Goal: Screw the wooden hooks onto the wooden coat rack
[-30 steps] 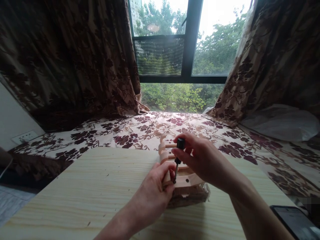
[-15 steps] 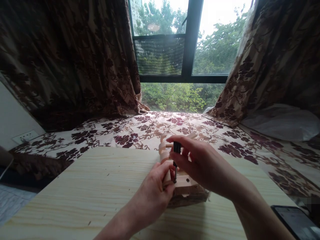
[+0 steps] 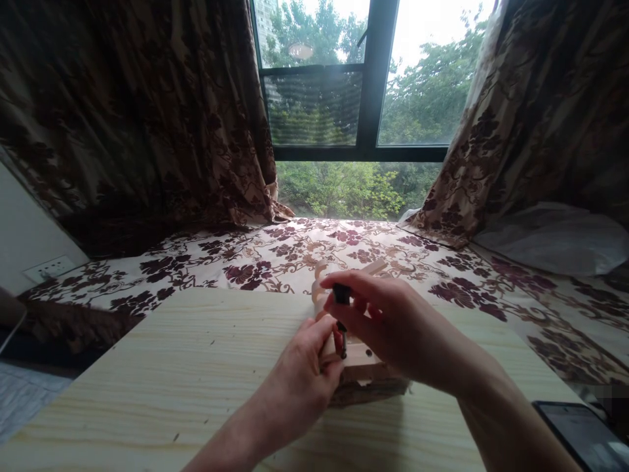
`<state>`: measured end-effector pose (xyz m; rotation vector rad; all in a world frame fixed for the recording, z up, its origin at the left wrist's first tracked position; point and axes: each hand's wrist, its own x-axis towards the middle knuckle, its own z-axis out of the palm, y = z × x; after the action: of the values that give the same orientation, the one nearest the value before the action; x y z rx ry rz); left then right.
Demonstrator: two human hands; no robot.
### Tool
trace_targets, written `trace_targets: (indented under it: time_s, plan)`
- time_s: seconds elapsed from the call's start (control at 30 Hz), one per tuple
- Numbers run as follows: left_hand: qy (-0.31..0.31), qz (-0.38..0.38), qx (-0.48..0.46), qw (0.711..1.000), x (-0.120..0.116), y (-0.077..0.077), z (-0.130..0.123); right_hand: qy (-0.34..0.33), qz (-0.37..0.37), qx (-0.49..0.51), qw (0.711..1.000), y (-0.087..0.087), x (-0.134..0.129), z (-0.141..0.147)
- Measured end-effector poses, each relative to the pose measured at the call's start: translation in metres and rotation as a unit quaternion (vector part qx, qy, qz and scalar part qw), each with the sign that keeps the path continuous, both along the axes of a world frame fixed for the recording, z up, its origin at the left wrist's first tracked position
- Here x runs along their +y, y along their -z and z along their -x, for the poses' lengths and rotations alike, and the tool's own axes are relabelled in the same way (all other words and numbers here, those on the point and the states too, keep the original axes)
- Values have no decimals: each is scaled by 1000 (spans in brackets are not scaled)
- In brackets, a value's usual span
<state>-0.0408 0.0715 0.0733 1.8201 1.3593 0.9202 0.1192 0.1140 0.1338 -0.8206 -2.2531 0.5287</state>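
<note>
Head view: left grip (image 3: 307, 364) round wooden frame (image 3: 358, 356), right grip (image 3: 393, 318) round screwdriver (image 3: 341, 295); plastic bag (image 3: 555, 239), contents unclear.

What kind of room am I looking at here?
Probably a room in a home, perhaps a bedroom or a window nook: patterned curtains hang on both sides of a large window, and a flowered cloth covers the surface below it, behind the pale wooden table.

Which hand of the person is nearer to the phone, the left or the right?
The right hand. It is up and to the left of the phone in the picture; the left hand is farther left, across the wooden board.
</note>
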Motion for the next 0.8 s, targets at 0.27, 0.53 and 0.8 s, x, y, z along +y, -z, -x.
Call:
trace_targets:
  time_s: [0.27,0.53,0.8]
  plan:
    - [-1,-1,-8,1000,-1,-3,-2,43,-29,-13,999,-3,-4,-2]
    - [-6,5,16,1000,0,-5,-1,89,-40,-18,995,-1,5,-4]
    - [7,-2,14,1000,2,-3,0,-3,-33,-17,999,-5,0,-3]
